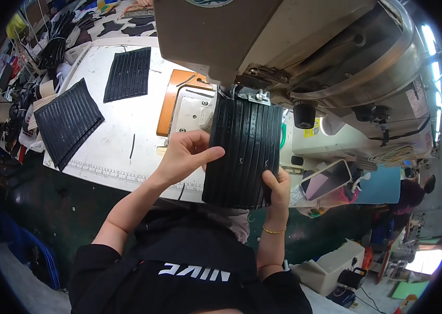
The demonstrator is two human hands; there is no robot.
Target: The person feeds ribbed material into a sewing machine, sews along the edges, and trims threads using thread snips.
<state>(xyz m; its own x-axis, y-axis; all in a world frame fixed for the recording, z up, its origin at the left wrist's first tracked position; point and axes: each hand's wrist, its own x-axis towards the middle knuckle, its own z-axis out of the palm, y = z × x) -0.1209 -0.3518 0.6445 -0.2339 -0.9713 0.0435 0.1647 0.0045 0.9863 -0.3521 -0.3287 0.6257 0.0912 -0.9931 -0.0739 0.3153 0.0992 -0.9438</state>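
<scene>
A black ribbed panel (242,152), seamed in lengthwise strips, hangs over the sewing table's front edge, its far end under the sewing machine's metal presser parts (252,96). My left hand (188,156) pinches the panel's left edge, thumb on top and fingers partly hidden beneath. At the lower right edge my right hand (278,189) grips the same panel, thumb on the upper face and the other fingers behind. Two similar black panels lie to the left: one ribbed panel (128,74) farther back, another ribbed panel (69,121) nearer, apparently doubled.
The machine head (304,47) looms over the right side. An orange plate (167,107) borders the machine bed. A ruler strip (111,174) runs along the table's front edge. At right lie a phone (326,180) and a blue sheet (380,186). Clutter crowds the far left.
</scene>
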